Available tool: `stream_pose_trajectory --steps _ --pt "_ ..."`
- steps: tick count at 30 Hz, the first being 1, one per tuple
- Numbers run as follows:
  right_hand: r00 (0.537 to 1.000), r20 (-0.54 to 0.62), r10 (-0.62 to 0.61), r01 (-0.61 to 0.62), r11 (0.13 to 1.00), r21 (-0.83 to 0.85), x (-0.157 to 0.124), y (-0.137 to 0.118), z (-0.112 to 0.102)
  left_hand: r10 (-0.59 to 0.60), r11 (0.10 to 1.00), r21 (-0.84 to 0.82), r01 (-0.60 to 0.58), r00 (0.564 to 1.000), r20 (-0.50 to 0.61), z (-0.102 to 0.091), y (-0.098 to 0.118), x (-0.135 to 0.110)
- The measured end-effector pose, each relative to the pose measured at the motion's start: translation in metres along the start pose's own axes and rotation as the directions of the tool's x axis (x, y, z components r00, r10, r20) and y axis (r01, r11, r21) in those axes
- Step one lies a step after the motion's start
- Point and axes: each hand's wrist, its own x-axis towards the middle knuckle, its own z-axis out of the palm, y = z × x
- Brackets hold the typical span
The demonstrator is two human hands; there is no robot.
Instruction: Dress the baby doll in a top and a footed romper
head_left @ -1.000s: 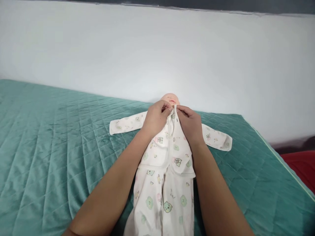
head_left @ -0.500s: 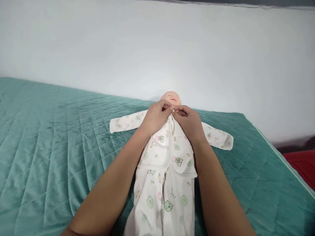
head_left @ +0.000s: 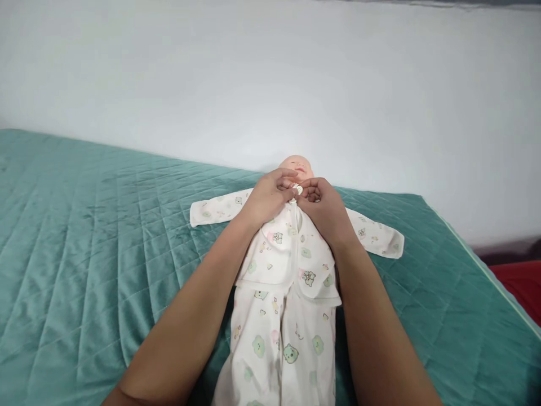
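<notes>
A baby doll (head_left: 298, 163) lies on its back, dressed in a white printed jacket (head_left: 276, 259) and matching trousers (head_left: 291, 344). At the jacket's collar, just under the doll's chin, my left hand (head_left: 268, 197) pinches the fabric edge with thumb and forefinger. Facing it, my right hand (head_left: 323, 206) is closed on the other side of the collar, its fingertips almost meeting the left ones. A pale button (head_left: 300, 190) shows between the fingertips. Below the hands the jacket's front edges run down close together. Both sleeves stretch out sideways.
The doll rests on a green quilted bed cover (head_left: 105, 225). Behind its head rises a white wall (head_left: 270, 84). A red object (head_left: 518, 285) stands beyond the bed's right edge.
The fingertips have shifted slightly at the collar, and the pale button now shows between them. The view has moved a little; the doll lies as before.
</notes>
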Motion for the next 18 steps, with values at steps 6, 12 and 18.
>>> stream_pose_trajectory --steps 6,12,18 --pt "1.0 -0.017 0.023 -0.023 1.0 0.018 0.0001 0.0006 0.0013 0.023 0.994 0.11 -0.021 1.0 -0.016 0.0015 0.0031 0.0004" --pt "0.998 -0.064 0.025 -0.026 1.0 -0.011 -0.0011 0.0005 0.0009 0.078 0.975 0.211 -0.066 0.996 -0.052 0.0039 0.0014 0.0018" --pt "0.992 -0.118 -0.035 0.031 0.999 -0.032 -0.0036 -0.0002 0.0009 0.123 0.957 0.271 -0.106 0.991 -0.047 0.0035 -0.0017 0.0039"
